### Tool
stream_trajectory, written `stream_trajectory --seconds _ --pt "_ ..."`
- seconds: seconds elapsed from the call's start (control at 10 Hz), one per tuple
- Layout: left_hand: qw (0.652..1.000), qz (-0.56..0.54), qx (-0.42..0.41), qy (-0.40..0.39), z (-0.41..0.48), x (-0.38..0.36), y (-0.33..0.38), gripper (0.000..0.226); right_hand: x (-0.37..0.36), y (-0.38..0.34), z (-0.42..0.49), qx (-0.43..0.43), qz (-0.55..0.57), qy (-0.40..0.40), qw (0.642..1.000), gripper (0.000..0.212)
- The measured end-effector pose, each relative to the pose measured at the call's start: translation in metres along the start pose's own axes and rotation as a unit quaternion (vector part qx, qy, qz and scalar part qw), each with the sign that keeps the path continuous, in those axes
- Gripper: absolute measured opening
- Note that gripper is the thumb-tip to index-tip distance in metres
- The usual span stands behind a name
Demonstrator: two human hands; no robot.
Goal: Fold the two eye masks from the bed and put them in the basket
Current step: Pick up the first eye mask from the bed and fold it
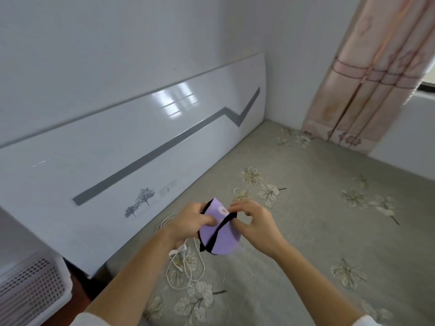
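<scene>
A purple eye mask [223,238] with black edging and a black strap is held in the air above the bed [317,231], folded over on itself. My left hand [190,222] pinches its left side, thumb pressed on the purple face. My right hand [256,224] grips the black strap at the mask's upper right edge. A white perforated basket [35,285] stands at the lower left, beside the bed. A second eye mask is not visible in this view.
A white cable [186,267] lies coiled on the grey flowered bedspread under my hands. The glossy white headboard [141,142] runs along the left. A pink curtain [367,90] hangs at the far right by a window.
</scene>
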State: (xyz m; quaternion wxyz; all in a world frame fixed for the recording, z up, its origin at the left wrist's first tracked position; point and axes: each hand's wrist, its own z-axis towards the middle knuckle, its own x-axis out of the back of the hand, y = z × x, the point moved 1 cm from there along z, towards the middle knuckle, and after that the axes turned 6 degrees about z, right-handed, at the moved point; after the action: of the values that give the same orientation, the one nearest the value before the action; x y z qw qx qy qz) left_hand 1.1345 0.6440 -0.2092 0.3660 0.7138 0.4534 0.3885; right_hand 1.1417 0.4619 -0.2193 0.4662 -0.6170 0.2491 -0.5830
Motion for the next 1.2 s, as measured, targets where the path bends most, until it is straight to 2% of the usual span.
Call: stream_trajectory --seconds 0.1,0.2,0.3,0.4,0.5,0.6,0.7,0.8,0.9,1.0,1.1,1.2 --pt "0.994 -0.099 0.001 0.038 -0.002 0.006 -0.002 0.028 0.002 0.002 0.004 -0.090 0.140 0.040 0.985 0.012" --pt "0.939 -0.322 0.002 0.122 0.002 0.016 -0.010 0.033 0.004 0.010 0.003 -0.188 0.282 0.062 0.939 0.017" --pt "0.875 -0.432 0.011 0.219 0.007 0.022 -0.022 0.042 -0.004 0.013 -0.002 -0.224 0.386 0.086 0.891 0.021" --pt "0.860 -0.422 0.019 0.288 0.002 0.021 -0.028 0.033 -0.006 0.005 -0.006 -0.242 0.577 0.096 0.774 0.037" --pt "0.849 -0.425 0.009 0.312 -0.003 0.018 -0.028 0.027 0.001 -0.009 -0.007 -0.239 0.697 0.102 0.668 0.033" --pt "0.851 -0.428 -0.003 0.304 -0.005 0.015 -0.028 0.020 0.010 -0.022 -0.001 -0.181 0.754 0.107 0.623 0.018" --pt "0.871 -0.409 -0.037 0.269 -0.006 0.012 -0.027 0.016 0.017 -0.026 0.008 -0.176 0.457 0.133 0.862 0.038" --pt "0.874 -0.415 -0.076 0.242 -0.006 0.013 -0.021 0.021 0.015 -0.020 0.014 -0.123 -0.202 0.064 0.970 0.036" --pt "0.867 -0.419 -0.096 0.252 -0.005 0.015 -0.017 0.023 0.018 -0.015 0.012 -0.145 -0.214 -0.123 0.958 0.029" --pt "0.864 -0.413 -0.080 0.277 -0.004 0.018 -0.020 0.021 0.017 -0.032 -0.001 -0.181 0.095 -0.266 0.942 0.024" --pt "0.878 -0.404 -0.076 0.245 -0.006 0.015 -0.024 0.020 0.015 -0.050 0.000 -0.201 0.533 -0.106 0.815 0.025" --pt "0.901 -0.384 -0.103 0.175 -0.010 0.007 -0.026 0.019 0.017 -0.045 0.014 -0.132 0.431 0.057 0.891 0.013"
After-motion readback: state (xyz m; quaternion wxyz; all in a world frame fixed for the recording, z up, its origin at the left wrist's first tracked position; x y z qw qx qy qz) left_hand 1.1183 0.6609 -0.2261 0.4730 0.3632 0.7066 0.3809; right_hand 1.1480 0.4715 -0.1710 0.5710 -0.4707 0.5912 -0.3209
